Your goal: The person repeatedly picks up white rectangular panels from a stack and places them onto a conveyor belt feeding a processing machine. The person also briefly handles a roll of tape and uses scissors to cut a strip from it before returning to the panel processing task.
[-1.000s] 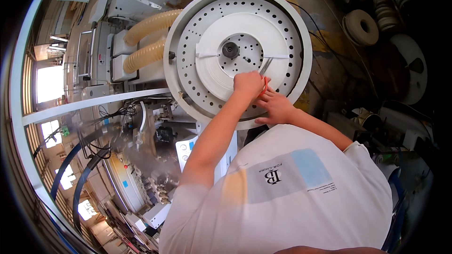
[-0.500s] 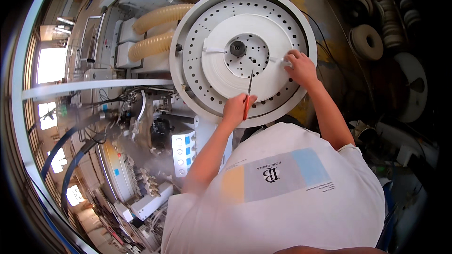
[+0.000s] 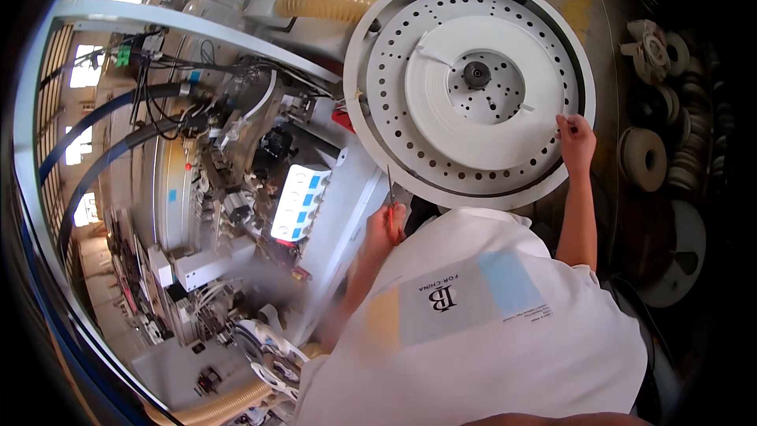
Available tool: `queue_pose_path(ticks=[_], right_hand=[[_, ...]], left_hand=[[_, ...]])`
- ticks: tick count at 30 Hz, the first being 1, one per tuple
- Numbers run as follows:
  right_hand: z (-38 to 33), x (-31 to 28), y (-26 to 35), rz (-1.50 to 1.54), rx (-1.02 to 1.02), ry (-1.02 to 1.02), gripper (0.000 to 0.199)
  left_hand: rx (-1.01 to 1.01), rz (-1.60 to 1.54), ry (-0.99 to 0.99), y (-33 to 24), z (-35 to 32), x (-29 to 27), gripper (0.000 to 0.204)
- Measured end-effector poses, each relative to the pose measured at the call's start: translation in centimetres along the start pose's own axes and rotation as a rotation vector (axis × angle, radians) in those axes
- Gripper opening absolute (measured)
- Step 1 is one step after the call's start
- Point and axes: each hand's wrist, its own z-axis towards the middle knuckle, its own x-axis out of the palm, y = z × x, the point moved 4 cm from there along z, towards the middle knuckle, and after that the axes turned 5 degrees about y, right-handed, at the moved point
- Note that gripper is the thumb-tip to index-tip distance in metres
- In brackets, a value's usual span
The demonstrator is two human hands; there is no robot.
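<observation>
Head view: the right hand (image 3: 576, 140) gripped the rim of the white disc (image 3: 470, 87) at upper centre-right – fingers curled over its edge. The left hand (image 3: 384, 225), lower centre, was closed around scissors (image 3: 390, 197) – blades pointing up, just below the disc.

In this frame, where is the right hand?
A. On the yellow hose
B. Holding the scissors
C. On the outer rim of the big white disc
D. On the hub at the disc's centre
C: the right hand grips the outer rim of the big white disc, while the left hand holds the scissors below it.
</observation>
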Motion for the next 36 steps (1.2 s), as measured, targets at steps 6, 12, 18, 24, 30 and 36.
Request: queue_pose_path(ticks=[6, 12, 18, 24, 30, 36], right_hand=[[-0.3, -3.3, 3.9, 0.007, -0.121, -0.111, 0.02], [4.2, 0.7, 15.0, 0.445, -0.357, -0.095, 0.013], [9.1, 16.8, 11.5, -0.056, -0.262, 0.309, 0.026], [10.4, 27.4, 8.9, -0.555, -0.493, 0.521, 0.037], [9.8, 28.0, 8.3, -0.515, -0.423, 0.753, 0.029], [11.3, 24.1, 7.7, 0.148, -0.078, 0.532, 0.024]], left_hand=[[0.205, -0.008, 0.075, 5.1, -1.2, -1.3, 0.04], [0.095, 0.072, -0.038, 1.7, 0.8, 0.6, 0.035], [0.076, 0.343, -0.026, -0.6, 0.6, 0.1, 0.037], [0.078, 0.885, -0.096, 4.7, 0.4, -3.6, 0.038], [-0.03, 0.856, -0.268, 14.3, -4.7, -7.0, 0.047], [-0.208, 0.725, -0.283, 18.8, -6.4, -7.9, 0.045]])
